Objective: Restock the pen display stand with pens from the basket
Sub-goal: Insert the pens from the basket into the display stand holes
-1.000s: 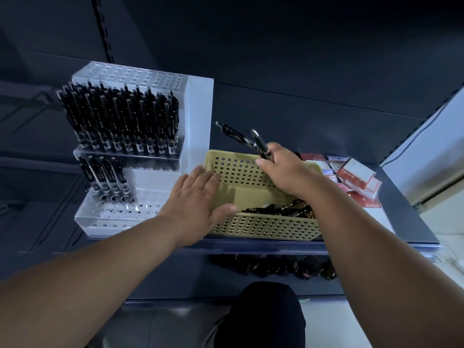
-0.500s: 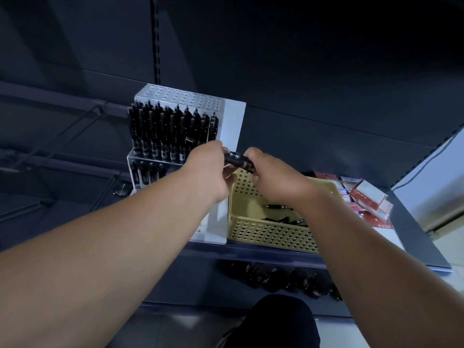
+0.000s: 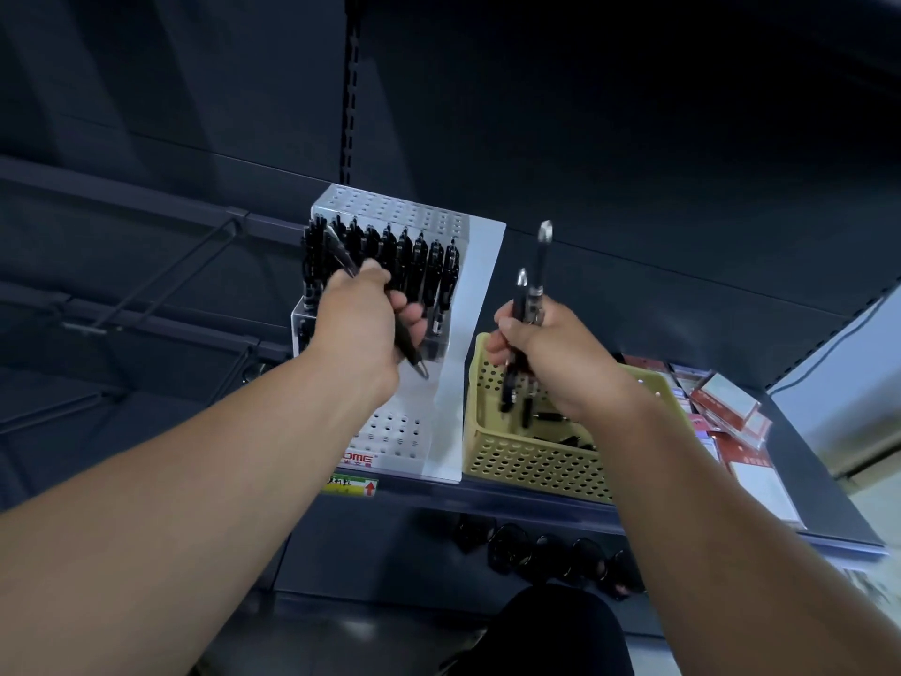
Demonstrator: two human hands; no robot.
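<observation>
A clear tiered pen display stand point(image 3: 480, 295) stands on the shelf, its upper tier packed with black pens point(image 3: 419, 258); the lowest tier point(image 3: 395, 429) shows bare holes. My left hand point(image 3: 363, 324) grips one black pen point(image 3: 412, 356) in front of the stand, tip pointing down to the right. My right hand point(image 3: 546, 353) holds two black pens point(image 3: 531, 285) upright above the yellow perforated basket point(image 3: 531, 463). More black pens point(image 3: 565, 436) lie in the basket.
Red and white boxes point(image 3: 726, 407) are piled right of the basket on the shelf point(image 3: 487, 500). Dark round items point(image 3: 541, 553) hang below the shelf edge. A yellow and green price label point(image 3: 351, 485) sits under the stand. Dark metal racking fills the left side.
My hands have parted: the left took one pen and moved to the front of the stand, while the right lifted the other pens above the basket. The view shifted left.
</observation>
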